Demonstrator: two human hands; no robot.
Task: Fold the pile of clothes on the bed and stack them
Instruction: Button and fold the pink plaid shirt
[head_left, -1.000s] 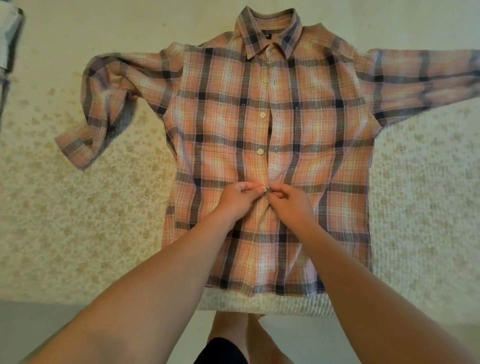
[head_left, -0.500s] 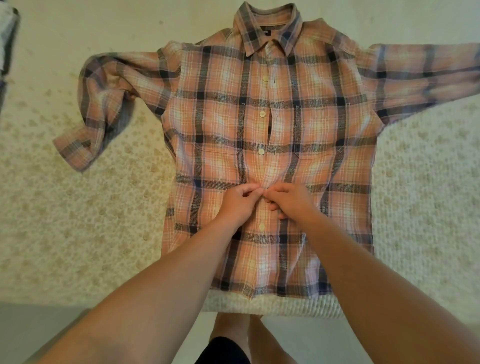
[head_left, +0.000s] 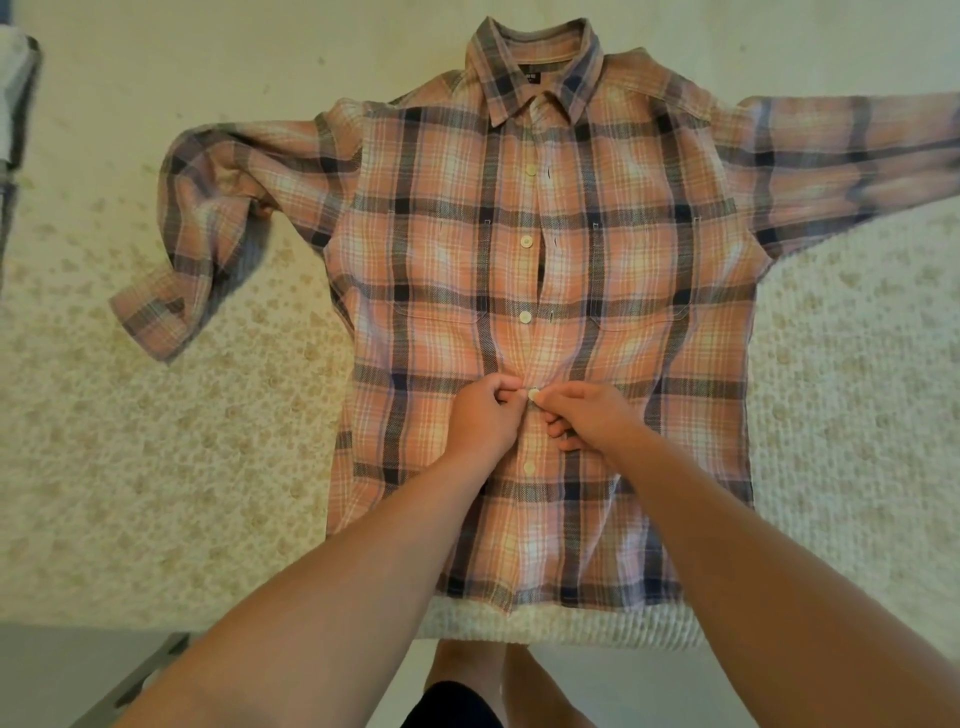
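Note:
A pink and navy plaid shirt (head_left: 639, 291) lies face up on the bed, collar at the far side, hem at the near edge. Its left sleeve is bent down, its right sleeve runs out of frame. My left hand (head_left: 485, 415) pinches the button placket at mid-front. My right hand (head_left: 584, 415) pinches the opposite placket edge, with a white button (head_left: 533, 395) showing between my fingertips. The three upper buttons are undone and the front gapes slightly there; one button lower down sits in its hole.
The bed (head_left: 156, 441) is covered by a cream floral quilt. A grey and white folded cloth (head_left: 18, 104) pokes in at the far left edge. The bed's near edge lies just below the shirt hem, with floor and my legs beneath.
Both hands stay at the same mid-front button. The fingers have shifted slightly and the white button now shows between them.

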